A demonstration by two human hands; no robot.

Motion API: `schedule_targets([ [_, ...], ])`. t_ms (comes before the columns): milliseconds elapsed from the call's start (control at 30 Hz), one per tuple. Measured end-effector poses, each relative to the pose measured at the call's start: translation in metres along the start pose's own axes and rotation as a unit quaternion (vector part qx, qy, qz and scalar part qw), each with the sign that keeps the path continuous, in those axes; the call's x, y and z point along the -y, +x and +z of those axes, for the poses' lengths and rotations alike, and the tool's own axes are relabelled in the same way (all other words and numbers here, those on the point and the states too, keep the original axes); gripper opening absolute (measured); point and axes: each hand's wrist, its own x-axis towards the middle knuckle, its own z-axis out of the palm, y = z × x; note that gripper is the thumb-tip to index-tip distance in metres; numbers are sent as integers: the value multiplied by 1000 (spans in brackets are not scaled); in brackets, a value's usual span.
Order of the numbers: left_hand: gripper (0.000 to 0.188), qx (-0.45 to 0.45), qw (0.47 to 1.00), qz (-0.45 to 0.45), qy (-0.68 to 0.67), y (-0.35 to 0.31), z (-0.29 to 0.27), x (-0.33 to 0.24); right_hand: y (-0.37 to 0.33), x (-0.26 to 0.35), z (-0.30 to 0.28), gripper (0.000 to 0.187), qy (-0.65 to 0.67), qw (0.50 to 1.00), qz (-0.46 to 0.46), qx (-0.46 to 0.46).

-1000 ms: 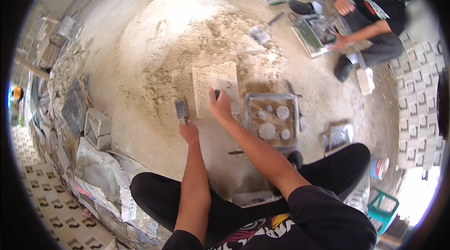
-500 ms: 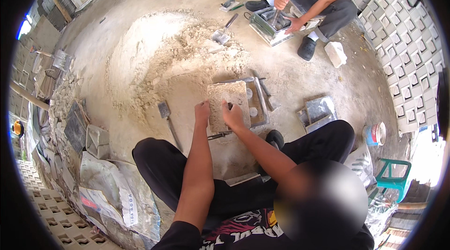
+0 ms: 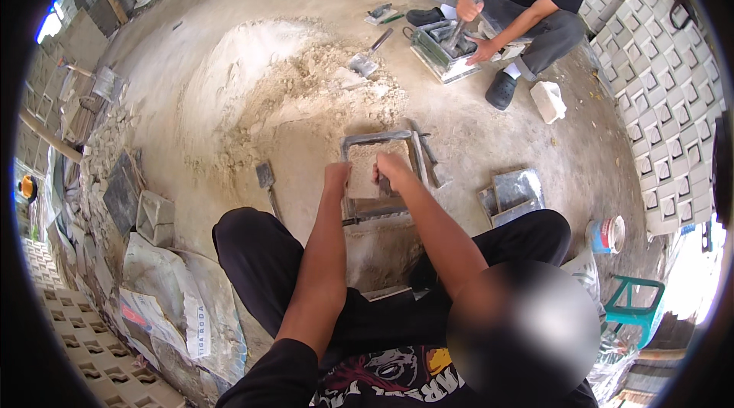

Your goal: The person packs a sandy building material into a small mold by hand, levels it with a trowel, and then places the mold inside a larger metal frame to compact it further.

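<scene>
A rectangular metal mould frame (image 3: 380, 136) lies on the ground between my knees. Inside its walls sits a square plate coated with pale sandy mix (image 3: 367, 156). My right hand (image 3: 394, 169) is closed around a dark handle (image 3: 384, 185) over the plate's right half. At the left wall of the mould, my left hand (image 3: 336, 176) is closed in a fist; what its fingers hold is hidden. A dark metal bar (image 3: 426, 149) lies along the right side of the mould.
A heap of pale powder (image 3: 260, 64) with a trowel (image 3: 365, 64) lies beyond the mould. A flat-bladed tool (image 3: 265, 175) is at left. Another person works at a second mould (image 3: 446, 56), far right. Metal mould parts (image 3: 514, 195), a bucket (image 3: 606, 234) and a green stool (image 3: 636, 307) stand right.
The sandy plate, earlier set over the mould's left part, now sits within its walls, and the two round discs seen inside are covered. My right hand has shifted slightly right, my left hand slightly right too.
</scene>
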Motion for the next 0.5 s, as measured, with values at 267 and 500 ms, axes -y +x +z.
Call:
schedule_targets([
  [267, 15, 68, 968, -152, -186, 28, 8, -30, 19, 87, -25, 9, 26, 991, 131, 8],
  [500, 13, 109, 968, -114, -197, -1, 26, -47, 35, 80, -62, 8, 66, 989, 132, 8],
])
